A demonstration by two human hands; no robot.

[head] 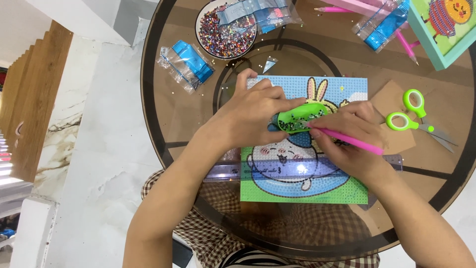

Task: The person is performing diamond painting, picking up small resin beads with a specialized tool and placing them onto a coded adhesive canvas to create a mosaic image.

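Observation:
A cartoon rabbit bead-art canvas [277, 186] lies flat on the round glass table [163, 119]. My left hand [253, 114] holds a small green tray [300, 116] of dark beads over the canvas. My right hand [347, 136] grips a pink pen [354, 142], its tip dipped into the tray. A clear ruler [277, 170] lies across the lower part of the canvas, below both hands.
A round bowl of mixed beads [225, 32] and blue bead packets [191, 62] sit at the back left. Green-handled scissors [414, 116] lie right of the canvas. A framed picture [446, 27], more packets and pink pens are at the back right.

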